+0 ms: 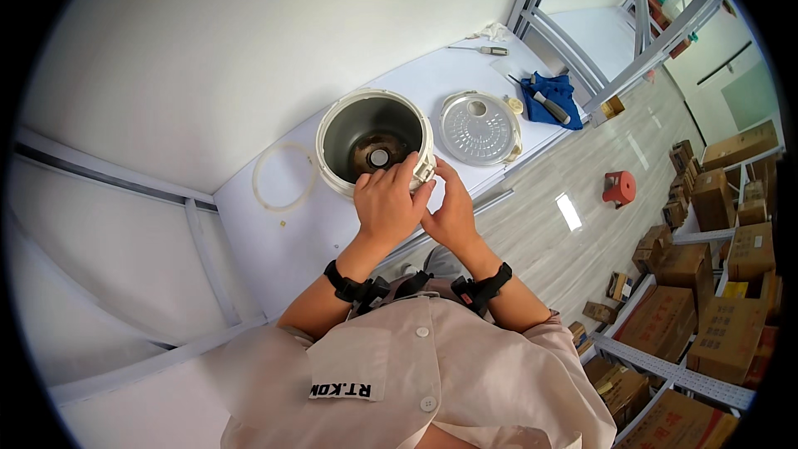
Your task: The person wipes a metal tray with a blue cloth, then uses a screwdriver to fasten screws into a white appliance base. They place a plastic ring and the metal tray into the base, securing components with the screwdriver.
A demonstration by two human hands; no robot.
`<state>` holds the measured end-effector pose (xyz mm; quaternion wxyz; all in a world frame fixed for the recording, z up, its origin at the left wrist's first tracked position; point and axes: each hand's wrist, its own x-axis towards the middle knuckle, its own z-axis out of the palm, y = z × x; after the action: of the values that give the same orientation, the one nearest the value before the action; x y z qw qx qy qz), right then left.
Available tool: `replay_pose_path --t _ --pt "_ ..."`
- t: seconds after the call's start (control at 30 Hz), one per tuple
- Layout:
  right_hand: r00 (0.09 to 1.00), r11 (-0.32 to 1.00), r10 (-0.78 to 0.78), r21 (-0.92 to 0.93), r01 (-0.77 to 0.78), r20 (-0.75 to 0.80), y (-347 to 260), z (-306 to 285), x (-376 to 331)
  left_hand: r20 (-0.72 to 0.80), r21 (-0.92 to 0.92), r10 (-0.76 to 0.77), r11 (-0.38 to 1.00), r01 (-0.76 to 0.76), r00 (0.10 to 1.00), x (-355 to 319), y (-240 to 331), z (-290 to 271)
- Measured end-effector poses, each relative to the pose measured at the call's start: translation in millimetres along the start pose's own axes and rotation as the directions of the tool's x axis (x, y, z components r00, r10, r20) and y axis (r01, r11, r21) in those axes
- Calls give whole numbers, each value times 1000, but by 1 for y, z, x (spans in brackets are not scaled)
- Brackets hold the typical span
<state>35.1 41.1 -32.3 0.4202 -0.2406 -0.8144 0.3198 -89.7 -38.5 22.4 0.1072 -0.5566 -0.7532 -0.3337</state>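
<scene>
A rice cooker body [328, 168] stands upright on the white table, its lid off. Its pale rim surrounds a grey inner wall, with a brown-stained bottom and a round silver piece [379, 158] in the centre. My left hand [387, 206] is closed over the near rim, fingertips reaching toward the inside. My right hand [453, 212] grips the outer near-right side, by a bracket-like part [424, 171] of the rim. Both thumbs come close together there; whatever small part may lie between the fingers is hidden.
A round perforated inner lid [480, 130] lies right of the cooker, a pale ring [256, 183] left. Farther right, a screwdriver [552, 108] rests on a blue cloth [559, 86]; another screwdriver [492, 51] lies behind. A red stool [618, 189] stands on the floor near shelved cardboard boxes [728, 334].
</scene>
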Motion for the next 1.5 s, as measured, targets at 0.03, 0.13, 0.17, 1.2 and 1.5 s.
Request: replay_pose_path --t 0.03,0.13,0.17,1.2,1.5 --pt "1000 1000 15 2 -15 3 0 -1 0 0 5 -3 1000 3 1000 0 0 0" --pt "999 998 34 53 -33 -13 8 1 0 -11 15 0 1000 0 1000 0 0 2" --pt "1000 998 27 56 -27 -13 9 1 -1 -13 16 3 1000 -3 1000 0 1 2" --pt "996 991 84 100 -84 -1 4 -6 15 -58 91 -55 994 60 997 3 5 13" --pt "959 981 161 64 -181 234 3 -31 28 -78 89 -59 994 66 995 2 6 12"
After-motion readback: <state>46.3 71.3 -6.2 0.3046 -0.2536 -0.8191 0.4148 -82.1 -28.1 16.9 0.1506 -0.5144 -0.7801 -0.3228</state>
